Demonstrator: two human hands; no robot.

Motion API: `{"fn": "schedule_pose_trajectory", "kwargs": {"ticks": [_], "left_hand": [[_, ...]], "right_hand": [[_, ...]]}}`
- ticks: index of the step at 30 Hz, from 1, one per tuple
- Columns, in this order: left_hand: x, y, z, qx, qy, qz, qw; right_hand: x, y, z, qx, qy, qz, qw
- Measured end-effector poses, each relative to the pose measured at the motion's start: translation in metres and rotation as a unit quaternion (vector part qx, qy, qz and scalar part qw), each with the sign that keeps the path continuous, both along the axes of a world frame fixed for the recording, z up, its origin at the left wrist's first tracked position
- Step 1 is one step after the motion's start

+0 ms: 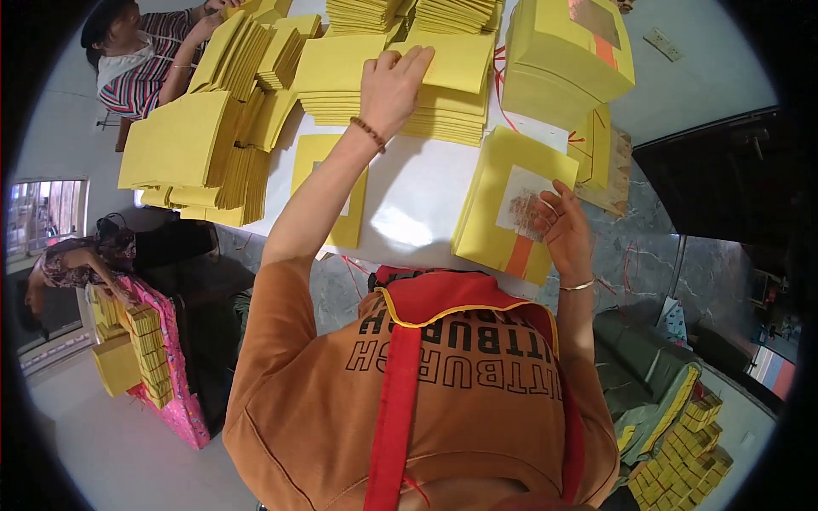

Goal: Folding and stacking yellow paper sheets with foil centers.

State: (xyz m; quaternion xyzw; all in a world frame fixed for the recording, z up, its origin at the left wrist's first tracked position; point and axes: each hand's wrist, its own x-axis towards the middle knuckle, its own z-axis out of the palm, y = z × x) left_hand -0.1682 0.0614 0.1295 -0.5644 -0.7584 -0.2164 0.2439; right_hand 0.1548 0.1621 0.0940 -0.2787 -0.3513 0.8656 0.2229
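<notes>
My left hand (394,85), with a beaded bracelet at the wrist, reaches across to the folded yellow paper (336,60) piled at the far side of the white table. Its fingers are pressed together on a top sheet; the thumb is hidden. Closer on the right lies a stack of flat yellow paper (481,204), its top sheet bearing a pale square with brown markings and an orange strip. My right hand (562,221) hovers at that stack's right edge, fingers bent and apart. Beneath my left forearm another yellow sheet (351,230) is partly covered.
Tall yellow stacks (179,140) fill the table's left side, and a high pile (554,68) stands far right. Red ties (503,94) lie beside it. One person (153,60) handles paper at far left; another person (77,260) is beside a pink-covered surface (175,375) with yellow bundles.
</notes>
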Motion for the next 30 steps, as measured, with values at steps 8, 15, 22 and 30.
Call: {"fn": "schedule_pose_trajectory", "kwargs": {"ticks": [8,15,22,30], "left_hand": [[-0.017,0.025,-0.056,-0.05,0.131,0.024,0.99],[-0.01,0.026,-0.06,-0.091,0.139,0.015,0.986],[-0.017,0.024,-0.07,-0.077,0.056,-0.032,0.995],[-0.035,0.007,-0.073,-0.072,-0.21,-0.176,0.959]], "right_hand": [[0.025,-0.002,0.0,0.062,-0.071,-0.118,0.989],[0.031,-0.002,-0.008,0.062,-0.066,-0.134,0.987],[0.025,-0.005,-0.01,0.065,-0.066,-0.124,0.988],[0.026,-0.009,-0.008,0.09,-0.087,-0.134,0.983]]}}
